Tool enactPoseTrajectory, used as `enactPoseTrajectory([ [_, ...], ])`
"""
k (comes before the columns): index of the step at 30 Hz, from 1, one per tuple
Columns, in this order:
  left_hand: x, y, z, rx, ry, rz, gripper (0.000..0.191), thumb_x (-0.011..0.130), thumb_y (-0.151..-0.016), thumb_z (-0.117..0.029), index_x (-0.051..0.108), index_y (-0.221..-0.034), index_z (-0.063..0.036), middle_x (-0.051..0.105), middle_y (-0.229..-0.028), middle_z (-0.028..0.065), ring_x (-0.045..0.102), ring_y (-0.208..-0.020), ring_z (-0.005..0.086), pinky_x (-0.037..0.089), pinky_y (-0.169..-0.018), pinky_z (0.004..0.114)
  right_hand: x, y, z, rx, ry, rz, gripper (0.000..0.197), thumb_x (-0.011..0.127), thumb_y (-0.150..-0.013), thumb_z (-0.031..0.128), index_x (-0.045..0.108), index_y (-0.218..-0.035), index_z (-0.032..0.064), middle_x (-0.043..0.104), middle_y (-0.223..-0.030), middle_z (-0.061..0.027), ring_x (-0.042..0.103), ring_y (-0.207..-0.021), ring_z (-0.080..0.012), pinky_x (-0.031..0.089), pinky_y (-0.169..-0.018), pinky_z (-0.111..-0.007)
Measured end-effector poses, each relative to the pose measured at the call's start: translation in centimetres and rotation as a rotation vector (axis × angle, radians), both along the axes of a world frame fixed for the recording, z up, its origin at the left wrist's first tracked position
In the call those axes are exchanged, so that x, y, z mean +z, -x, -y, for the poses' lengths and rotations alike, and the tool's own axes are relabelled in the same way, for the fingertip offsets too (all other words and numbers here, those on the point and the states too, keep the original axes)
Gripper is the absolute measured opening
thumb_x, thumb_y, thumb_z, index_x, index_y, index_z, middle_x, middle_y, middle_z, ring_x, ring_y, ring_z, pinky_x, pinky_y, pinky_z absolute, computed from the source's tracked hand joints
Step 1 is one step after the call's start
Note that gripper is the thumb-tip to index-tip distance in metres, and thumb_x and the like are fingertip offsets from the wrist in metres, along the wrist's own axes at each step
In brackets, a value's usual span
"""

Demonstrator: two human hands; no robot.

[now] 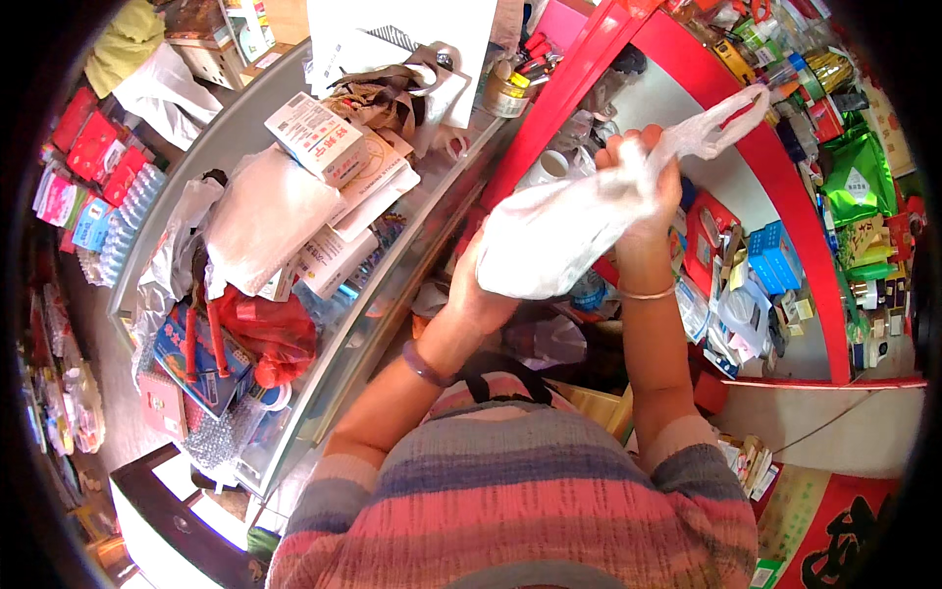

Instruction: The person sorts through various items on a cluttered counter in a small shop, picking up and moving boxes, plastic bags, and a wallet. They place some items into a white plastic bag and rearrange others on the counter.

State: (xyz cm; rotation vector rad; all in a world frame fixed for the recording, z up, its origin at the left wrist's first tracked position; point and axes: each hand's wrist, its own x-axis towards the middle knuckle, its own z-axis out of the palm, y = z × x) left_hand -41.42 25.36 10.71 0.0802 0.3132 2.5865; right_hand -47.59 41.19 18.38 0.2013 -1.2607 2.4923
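A white plastic bag with something inside it is held up in front of my chest. My right hand grips its gathered neck, and the bag's loop handles stick out beyond my fingers to the upper right. Under the lower left end of the bag is my left hand, touching it from the side; the bag hides most of its fingers. What the bag contains cannot be seen. A bracelet circles each wrist.
To the left runs a glass counter bearing a white medicine box, a pale wrapped packet and a red plastic bag. A red-edged shelf on the right holds blue boxes. A tape roll and pens stand at the counter's far end.
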Motion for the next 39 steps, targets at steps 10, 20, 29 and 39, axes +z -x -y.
enactPoseTrajectory([
  [10,-2.4,0.2,-0.2,-0.091,-0.069,-0.055,0.067,0.06,-0.07,-0.011,0.034,-0.131,-0.004,0.048,-0.126,0.0112,0.048,-0.114,0.0274,0.037,-0.097,0.042,1.0,0.0,-1.7,0.386,-0.038,-0.256,0.027,0.043,-0.092,0.029,0.05,-0.101,0.0055,0.054,-0.085,-0.0086,0.049,-0.077,-0.0191,0.039,-0.07,-0.031],
  [20,-1.4,1.7,1.6,0.322,0.155,-0.179,0.068,0.065,-0.064,0.007,0.037,-0.125,-0.0026,0.054,-0.113,0.0084,0.054,-0.103,0.022,0.043,-0.09,0.035,-1.2,-2.5,-4.0,0.084,-0.418,0.029,0.042,0.048,-0.091,0.024,0.043,-0.125,-0.0005,0.05,-0.122,-0.0088,0.049,-0.107,-0.0163,0.037,-0.093,-0.031],
  [29,-1.2,2.2,1.1,0.173,-0.338,-0.191,0.075,0.06,-0.081,-0.046,0.027,-0.134,-0.0035,0.042,-0.131,0.0113,0.044,-0.118,0.0264,0.035,-0.1,0.043,0.1,-2.1,-3.7,-0.143,-0.849,0.126,0.024,0.056,-0.084,0.005,0.058,-0.107,-0.0017,0.061,-0.092,-0.0024,0.054,-0.081,-0.0087,0.041,-0.076,-0.023],
  [39,0.0,3.0,0.8,0.322,-0.112,-0.021,0.061,0.036,-0.091,-0.048,0.029,-0.134,-0.0042,0.041,-0.132,0.013,0.043,-0.118,0.0292,0.034,-0.1,0.044,2.5,-5.9,-4.3,-0.462,-1.202,-0.31,0.022,0.051,-0.079,0.003,0.061,-0.098,-0.0034,0.062,-0.095,-0.0138,0.058,-0.081,-0.0192,0.045,-0.072,-0.029],
])
